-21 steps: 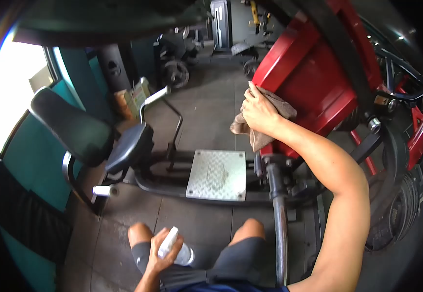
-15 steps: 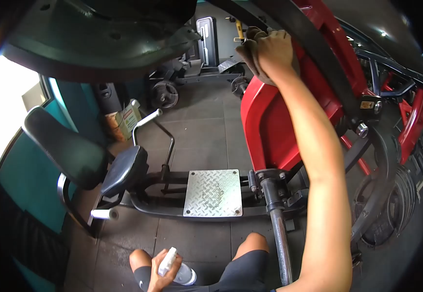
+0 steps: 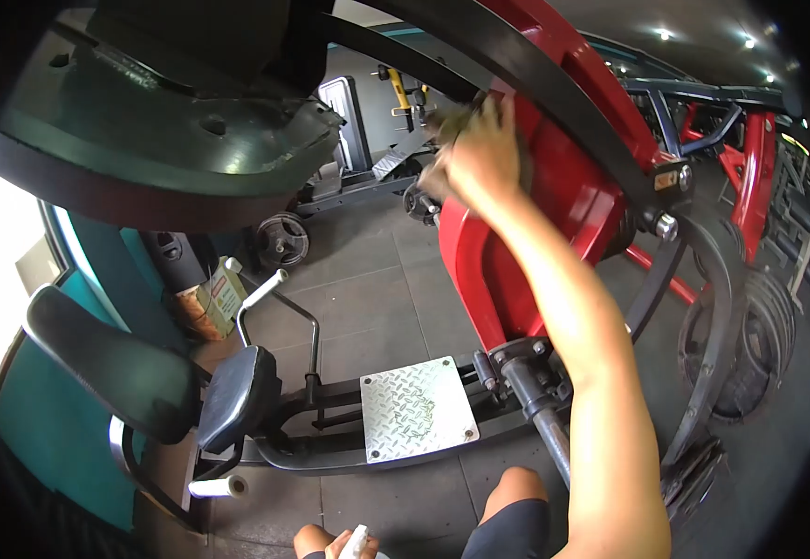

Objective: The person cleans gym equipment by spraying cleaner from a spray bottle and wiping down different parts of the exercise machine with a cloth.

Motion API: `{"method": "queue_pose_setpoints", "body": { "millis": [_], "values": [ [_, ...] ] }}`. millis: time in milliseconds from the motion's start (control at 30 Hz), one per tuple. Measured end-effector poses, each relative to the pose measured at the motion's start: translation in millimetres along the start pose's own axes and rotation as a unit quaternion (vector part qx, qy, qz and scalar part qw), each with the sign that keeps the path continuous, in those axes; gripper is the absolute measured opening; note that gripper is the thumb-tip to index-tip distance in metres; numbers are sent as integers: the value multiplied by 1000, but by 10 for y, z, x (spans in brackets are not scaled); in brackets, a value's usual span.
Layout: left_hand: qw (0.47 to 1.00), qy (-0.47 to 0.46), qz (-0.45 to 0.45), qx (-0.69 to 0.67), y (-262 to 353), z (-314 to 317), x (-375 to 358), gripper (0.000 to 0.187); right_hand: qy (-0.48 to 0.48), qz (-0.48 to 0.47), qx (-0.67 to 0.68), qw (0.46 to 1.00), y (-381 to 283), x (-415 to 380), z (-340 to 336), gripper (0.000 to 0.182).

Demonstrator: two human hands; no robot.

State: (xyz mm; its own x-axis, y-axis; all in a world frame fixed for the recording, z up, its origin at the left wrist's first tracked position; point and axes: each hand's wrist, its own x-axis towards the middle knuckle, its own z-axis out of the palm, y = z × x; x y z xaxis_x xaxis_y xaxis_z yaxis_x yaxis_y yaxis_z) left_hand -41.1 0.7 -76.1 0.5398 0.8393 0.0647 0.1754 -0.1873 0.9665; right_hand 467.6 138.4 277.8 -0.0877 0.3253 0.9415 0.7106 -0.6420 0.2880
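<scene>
My right hand is raised at the top of the red machine panel, its fingers wrapped round a dark brownish cloth, somewhat blurred by motion. Low at the bottom edge, my left hand is closed round a spray bottle; only its white top shows clearly, between my knees. The cloth lies against the upper left edge of the red panel, near a black bar.
A black seat and backrest with white-gripped handles stand at the left. A metal tread plate sits low in the middle. Weight plates hang at the right. A large dark rounded part overhangs the upper left.
The view has tilted and shifted. My right hand with the cloth has moved a little left and down along the panel's top. My left hand and the bottle are lower, partly out of frame.
</scene>
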Motion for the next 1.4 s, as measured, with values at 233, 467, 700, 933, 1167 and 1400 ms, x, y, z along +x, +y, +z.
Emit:
{"method": "queue_pose_setpoints", "body": {
  "millis": [233,467,700,933,1167,1400],
  "values": [
    [984,35,47,168,255,-189,128,42,84,-222,200,950,-206,-1472,265,47],
    [973,14,45,226,432,41,243,39,150,306,428,837,-604,-1287,519,80],
    [987,-17,4,162,554,301,279,39,130,297,316,892,-583,-1488,365,68],
    [979,-84,-30,181,549,480,390,37,214,372,518,740,498,25,328,54],
    [984,-93,-13,154,492,630,396,36,260,360,462,768,-20,-780,430,41],
    [977,-56,162,128,-564,543,359,40,222,298,422,827,1030,301,975,36]
  ]
}}
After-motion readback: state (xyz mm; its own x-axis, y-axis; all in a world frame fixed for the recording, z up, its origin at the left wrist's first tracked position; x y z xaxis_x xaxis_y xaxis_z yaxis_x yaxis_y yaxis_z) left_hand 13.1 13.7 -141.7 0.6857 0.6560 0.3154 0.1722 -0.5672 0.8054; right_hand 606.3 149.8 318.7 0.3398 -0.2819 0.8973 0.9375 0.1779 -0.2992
